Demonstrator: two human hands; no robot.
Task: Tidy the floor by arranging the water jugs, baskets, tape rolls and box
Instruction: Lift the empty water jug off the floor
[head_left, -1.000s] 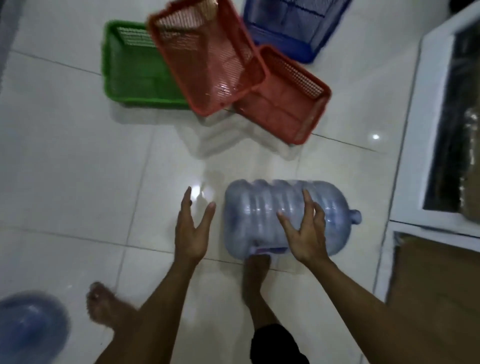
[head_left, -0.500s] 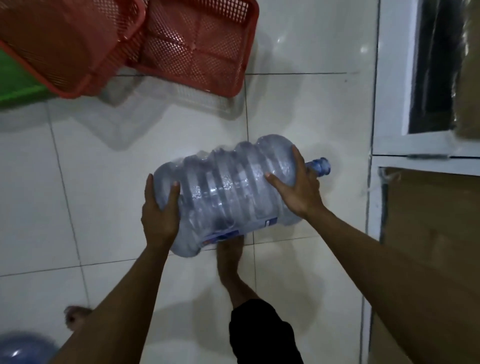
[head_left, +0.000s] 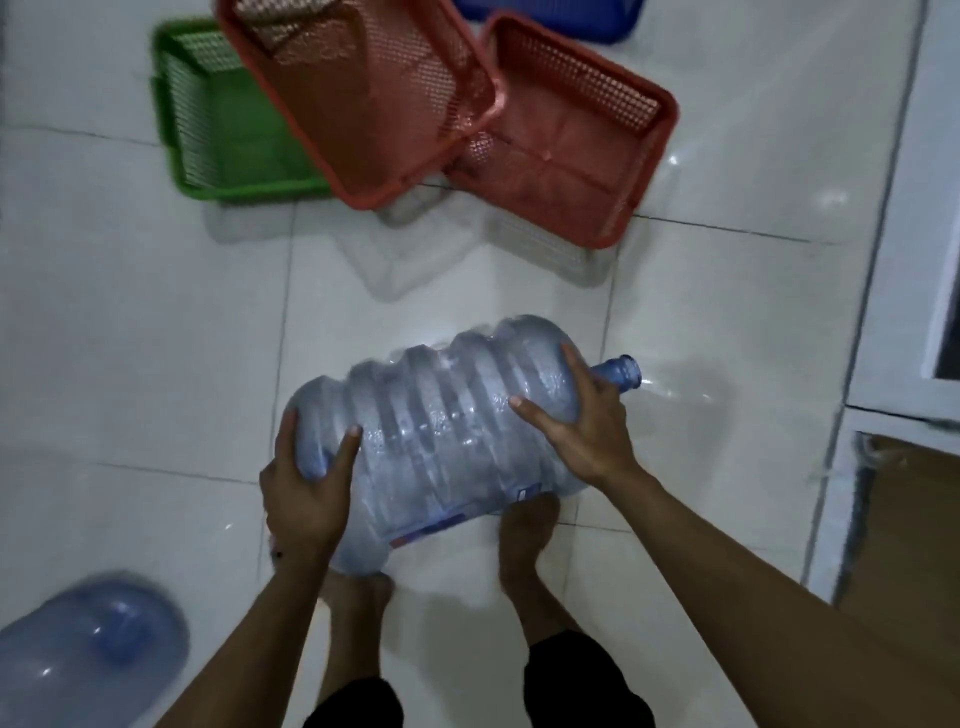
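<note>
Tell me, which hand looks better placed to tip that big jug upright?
Probably the right hand: it holds the jug at the shoulder beside the neck, so it can lift that end. The left hand cups the base, likely just a pivot.

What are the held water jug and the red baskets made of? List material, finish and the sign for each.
Water jug: looks like clear blue-tinted plastic, glossy; the ribbed wall is see-through and catches highlights. Both hands, left and right, grip it.
Red baskets and: apparently moulded plastic, duller finish; perforated mesh walls and thick rolled rims point to that.
</note>
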